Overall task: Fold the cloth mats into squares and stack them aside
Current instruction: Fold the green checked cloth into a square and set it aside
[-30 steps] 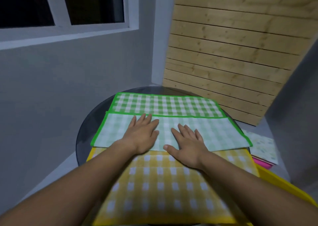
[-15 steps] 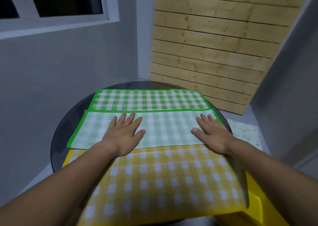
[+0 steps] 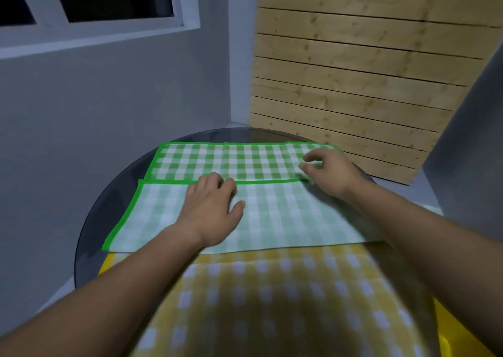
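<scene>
Right hand slid to right edge of green mat.

Bare bench strip left of green mat; wood panel blocks behind, rt side.

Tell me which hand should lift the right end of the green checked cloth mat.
Right: the right hand sits at that end of the green checked cloth mat, fingers curled by the flap's corner; the left hand rests mid-mat, better for pinning.
</scene>
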{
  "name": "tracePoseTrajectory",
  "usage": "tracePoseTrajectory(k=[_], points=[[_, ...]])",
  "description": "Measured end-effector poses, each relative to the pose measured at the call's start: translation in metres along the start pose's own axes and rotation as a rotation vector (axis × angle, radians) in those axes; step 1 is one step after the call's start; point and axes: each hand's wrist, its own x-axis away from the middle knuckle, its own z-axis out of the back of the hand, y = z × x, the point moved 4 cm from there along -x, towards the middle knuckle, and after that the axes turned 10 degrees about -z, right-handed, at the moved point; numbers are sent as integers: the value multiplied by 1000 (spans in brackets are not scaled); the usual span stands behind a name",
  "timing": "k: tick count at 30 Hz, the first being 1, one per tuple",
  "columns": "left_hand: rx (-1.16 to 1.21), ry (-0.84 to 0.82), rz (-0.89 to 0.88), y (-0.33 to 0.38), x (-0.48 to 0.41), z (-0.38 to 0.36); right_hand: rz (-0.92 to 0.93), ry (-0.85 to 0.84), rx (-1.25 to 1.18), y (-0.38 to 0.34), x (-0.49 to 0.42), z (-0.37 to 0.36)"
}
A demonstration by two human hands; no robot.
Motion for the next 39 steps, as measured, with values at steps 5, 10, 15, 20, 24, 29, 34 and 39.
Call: tracePoseTrajectory(k=[5, 10, 15, 20, 24, 29, 34, 39], points=[[36, 48, 0, -6, 1, -9, -16, -56, -68, -16, -69, -34], [21, 80, 26, -8, 0, -12, -15, -104, -17, -17, -112, -55], [41, 91, 22, -11, 1, -12, 7, -91, -49, -21, -129, -57], [51, 93, 25, -10, 2, -11, 0, -128, -101, -24, -129, -56], [63, 102, 25, -10, 2, -10, -13, -105, -87, -26, -129, -54], [60, 95, 25, -11, 1, -11, 8, -70, -130, -30, -132, -50], [57, 105, 19, -11, 2, -12, 101, -49, -141, -40, -116, -33], [-8, 108, -10, -6, 3, -6, 209, -3, -44, -54, -79, 0]])
